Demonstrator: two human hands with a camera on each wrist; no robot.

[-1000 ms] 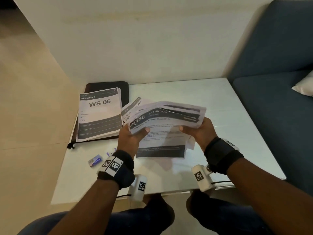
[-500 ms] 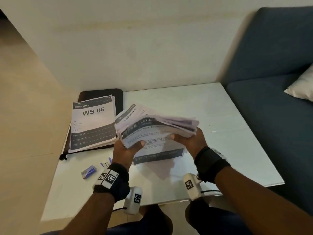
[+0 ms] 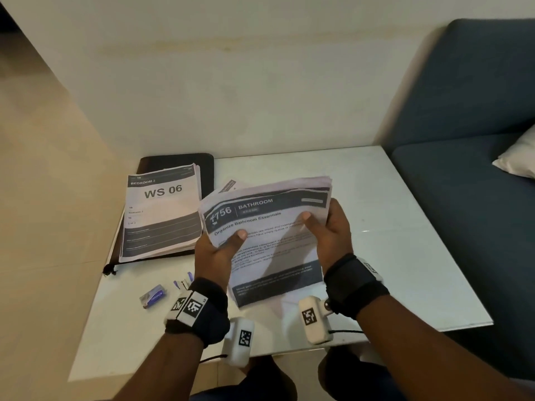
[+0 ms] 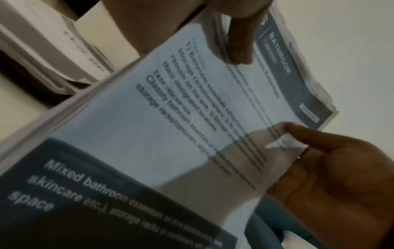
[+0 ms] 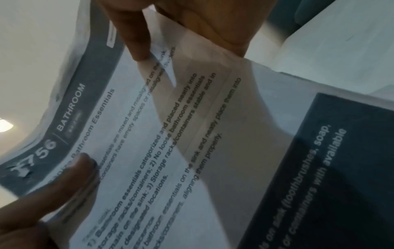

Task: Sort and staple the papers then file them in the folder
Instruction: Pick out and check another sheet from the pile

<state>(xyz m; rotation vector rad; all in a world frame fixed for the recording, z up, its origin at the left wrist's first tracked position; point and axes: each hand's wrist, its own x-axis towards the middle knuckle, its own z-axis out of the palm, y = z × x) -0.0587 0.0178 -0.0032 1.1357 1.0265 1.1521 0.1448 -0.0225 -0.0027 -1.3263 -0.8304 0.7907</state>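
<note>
A: Sorting, I'd judge. The left hand and right hand each pinch a side of the "Bathroom" sheaf, thumbs on top, held above the white table.

B: And the folder?

A: The black folder lies left of the sheaf, under the "WS 06" stack; the small stapler sits nearer, below that stack.

B: Next?

A: Probably squaring the edges before stapling.
</note>
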